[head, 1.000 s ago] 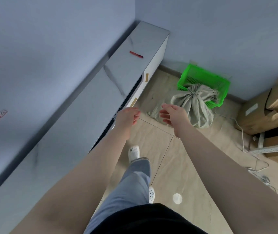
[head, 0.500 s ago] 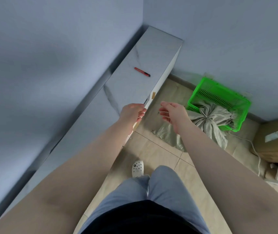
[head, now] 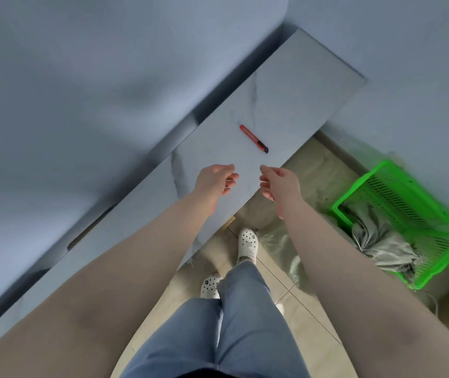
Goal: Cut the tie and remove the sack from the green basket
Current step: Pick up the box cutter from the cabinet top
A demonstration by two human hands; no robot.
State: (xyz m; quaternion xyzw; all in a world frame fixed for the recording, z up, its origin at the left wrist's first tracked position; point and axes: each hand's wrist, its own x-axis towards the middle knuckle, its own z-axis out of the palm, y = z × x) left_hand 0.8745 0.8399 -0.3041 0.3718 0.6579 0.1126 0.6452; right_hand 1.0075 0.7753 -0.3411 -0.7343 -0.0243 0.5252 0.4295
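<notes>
A red utility knife [head: 253, 138] lies on the grey marbled top of a low cabinet [head: 286, 105]. Both my hands hover over that top, a little short of the knife. My left hand [head: 216, 179] and my right hand [head: 279, 184] have loosely curled fingers and hold nothing. At the right, on the floor against the wall, stands the green plastic basket [head: 433, 255]. A grey sack [head: 381, 238], gathered and tied at its neck, lies partly inside it and spills over the near rim.
Blue-grey walls meet in a corner behind the cabinet. My feet in white clogs [head: 247, 242] stand on the beige tiled floor [head: 313, 336] beside the cabinet front. A white cord [head: 433, 302] lies on the floor past the basket.
I have stepped closer to the cabinet and the view has turned toward it. Both hands moved from over the floor to above the cabinet top, nearer the knife. The basket slid to the right of view.
</notes>
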